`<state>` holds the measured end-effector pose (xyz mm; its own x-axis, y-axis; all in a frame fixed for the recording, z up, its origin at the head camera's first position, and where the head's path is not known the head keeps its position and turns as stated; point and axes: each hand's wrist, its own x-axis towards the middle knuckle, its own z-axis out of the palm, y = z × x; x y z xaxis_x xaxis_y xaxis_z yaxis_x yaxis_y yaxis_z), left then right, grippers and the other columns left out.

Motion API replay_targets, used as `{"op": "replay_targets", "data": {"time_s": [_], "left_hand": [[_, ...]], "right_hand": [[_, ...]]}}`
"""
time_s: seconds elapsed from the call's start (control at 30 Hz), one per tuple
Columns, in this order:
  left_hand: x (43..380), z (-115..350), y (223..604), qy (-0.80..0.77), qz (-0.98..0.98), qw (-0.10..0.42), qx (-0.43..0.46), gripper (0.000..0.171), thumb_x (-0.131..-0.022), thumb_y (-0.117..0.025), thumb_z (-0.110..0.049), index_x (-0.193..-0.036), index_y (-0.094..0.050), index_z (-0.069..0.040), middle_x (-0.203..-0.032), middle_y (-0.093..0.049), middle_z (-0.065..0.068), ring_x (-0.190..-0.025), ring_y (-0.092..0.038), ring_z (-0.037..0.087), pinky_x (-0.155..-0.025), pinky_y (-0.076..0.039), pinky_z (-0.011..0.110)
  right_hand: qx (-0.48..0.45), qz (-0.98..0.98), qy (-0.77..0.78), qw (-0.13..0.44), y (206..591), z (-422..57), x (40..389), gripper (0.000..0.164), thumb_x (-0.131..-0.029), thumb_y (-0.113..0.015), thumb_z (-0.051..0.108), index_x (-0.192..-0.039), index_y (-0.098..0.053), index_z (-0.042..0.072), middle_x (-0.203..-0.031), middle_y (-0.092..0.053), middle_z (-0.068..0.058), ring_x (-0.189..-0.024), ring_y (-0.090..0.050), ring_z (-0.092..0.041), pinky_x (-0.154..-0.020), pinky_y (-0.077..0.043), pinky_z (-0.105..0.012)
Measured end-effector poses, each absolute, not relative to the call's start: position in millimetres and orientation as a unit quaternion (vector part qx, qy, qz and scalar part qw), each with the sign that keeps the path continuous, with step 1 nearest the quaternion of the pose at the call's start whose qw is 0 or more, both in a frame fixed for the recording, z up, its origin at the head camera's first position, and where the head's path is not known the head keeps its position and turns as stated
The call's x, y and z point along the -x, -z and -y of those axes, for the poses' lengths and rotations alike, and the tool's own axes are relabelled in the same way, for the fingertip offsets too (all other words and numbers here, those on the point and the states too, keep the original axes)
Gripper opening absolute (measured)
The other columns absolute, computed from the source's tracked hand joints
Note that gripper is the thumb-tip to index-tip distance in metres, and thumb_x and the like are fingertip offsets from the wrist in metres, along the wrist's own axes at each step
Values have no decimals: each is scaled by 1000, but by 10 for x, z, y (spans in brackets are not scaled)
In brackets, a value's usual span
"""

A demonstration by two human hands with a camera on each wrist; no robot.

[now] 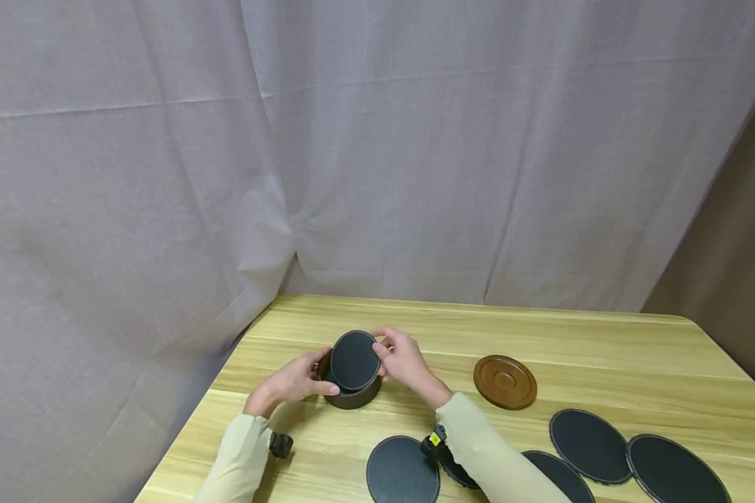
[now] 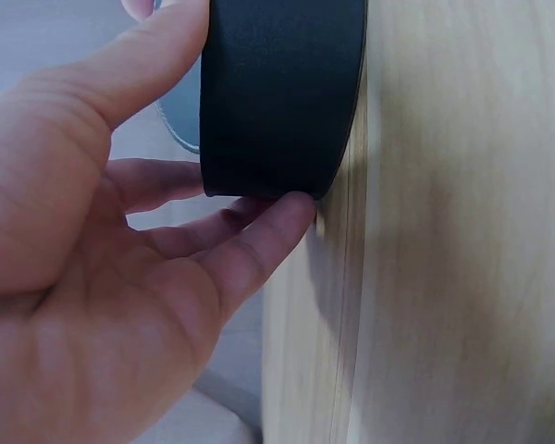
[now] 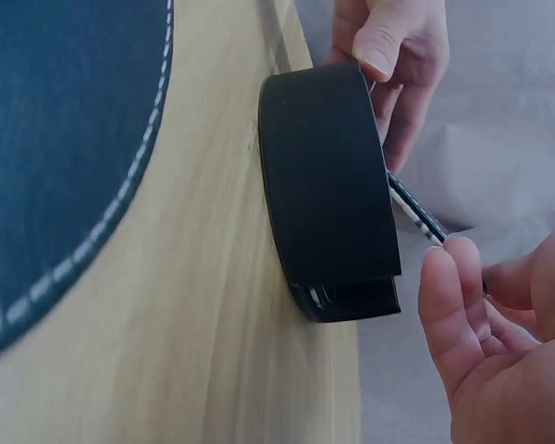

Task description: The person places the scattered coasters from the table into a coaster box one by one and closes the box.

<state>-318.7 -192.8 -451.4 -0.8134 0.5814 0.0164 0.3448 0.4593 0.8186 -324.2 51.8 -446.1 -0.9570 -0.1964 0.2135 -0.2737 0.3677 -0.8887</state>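
In the head view a round black coaster holder (image 1: 352, 400) stands on the wooden table, left of the middle. My left hand (image 1: 297, 377) grips its side; the left wrist view shows the thumb at the holder's (image 2: 282, 92) rim and fingers around its wall. Between thumb and fingers my right hand (image 1: 404, 358) pinches the edge of a round black coaster (image 1: 354, 360). That coaster leans tilted over the holder's opening, its lower edge at the rim. Seen from the right wrist, the coaster (image 3: 418, 211) has pale stitching, and the holder (image 3: 328, 176) has a gap in its wall.
A brown round wooden saucer (image 1: 505, 382) lies to the right of my right hand. Several larger black round mats with stitched edges, among them one near mat (image 1: 403, 471) and one far-right mat (image 1: 676, 468), lie along the table's front. Grey cloth (image 1: 390, 175) hangs behind the table.
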Motion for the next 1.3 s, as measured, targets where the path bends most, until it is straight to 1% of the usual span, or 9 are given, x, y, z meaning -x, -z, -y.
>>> {"op": "replay_targets", "data": {"time_s": [0.07,0.27,0.43,0.57,0.63,0.77,0.93,1.1,1.3], "left_hand": [[3182,1929,4509,-439,-847,132,-268,79,-88,-75,-16,-150,-30,4,-141,-51,25,-125,-54,37,-100,-48,50],[3158,1932,4490,-427,-861,126,-246,85,-88,-75,-17,-151,-24,10,-145,-45,30,-129,-51,39,-102,-47,50],[3159,1937,4496,-429,-861,129,-241,86,-87,-75,-18,-151,-24,9,-147,-43,30,-129,-51,39,-102,-47,50],[3174,1932,4512,-438,-855,133,-246,85,-87,-75,-18,-152,-26,7,-145,-46,28,-128,-52,37,-102,-47,50],[3178,1926,4513,-439,-852,133,-250,85,-87,-75,-18,-151,-26,7,-145,-46,27,-127,-53,36,-102,-47,50],[3181,1923,4506,-438,-853,133,-252,85,-87,-75,-18,-151,-25,8,-145,-46,28,-127,-53,37,-102,-47,50],[3180,1924,4510,-442,-850,134,-254,85,-88,-74,-17,-151,-25,8,-144,-46,28,-125,-54,37,-101,-47,51],[3176,1918,4522,-435,-852,130,-261,83,-88,-75,-17,-151,-27,7,-142,-49,28,-125,-54,37,-101,-46,52],[3174,1925,4519,-438,-850,126,-264,82,-87,-76,-19,-150,-30,5,-141,-51,25,-126,-53,36,-103,-44,53]], "right_hand": [[-154,834,-530,24,4472,-490,3228,29,-98,-56,5,-127,-62,5,-85,-66,-15,-46,-57,-11,-49,-56,-48],[-168,850,-499,8,4511,-436,3198,31,-99,-55,9,-130,-61,5,-87,-66,-12,-50,-57,-10,-43,-53,-34],[-166,852,-497,3,4499,-437,3198,31,-99,-57,10,-129,-62,6,-83,-65,-8,-52,-57,-11,-43,-52,-33],[-166,872,-459,27,4465,-456,3192,30,-96,-61,12,-126,-65,7,-82,-65,-5,-59,-56,-10,-49,-49,-26],[-167,882,-437,48,4436,-470,3185,28,-95,-62,13,-122,-67,7,-80,-63,-4,-61,-53,-10,-51,-44,-23],[-167,892,-415,68,4361,-488,3151,21,-94,-63,16,-113,-70,10,-77,-57,-1,-60,-49,-11,-52,-40,-24],[-183,888,-417,62,4270,-516,3095,16,-94,-63,15,-107,-70,9,-78,-58,-1,-60,-49,-12,-50,-41,-24],[-212,884,-409,76,4236,-596,3019,9,-92,-63,12,-97,-70,9,-77,-59,1,-63,-50,-10,-52,-41,-23],[-245,879,-403,71,4231,-689,2919,7,-92,-64,11,-95,-70,12,-75,-58,3,-64,-50,-9,-55,-42,-22]]}}
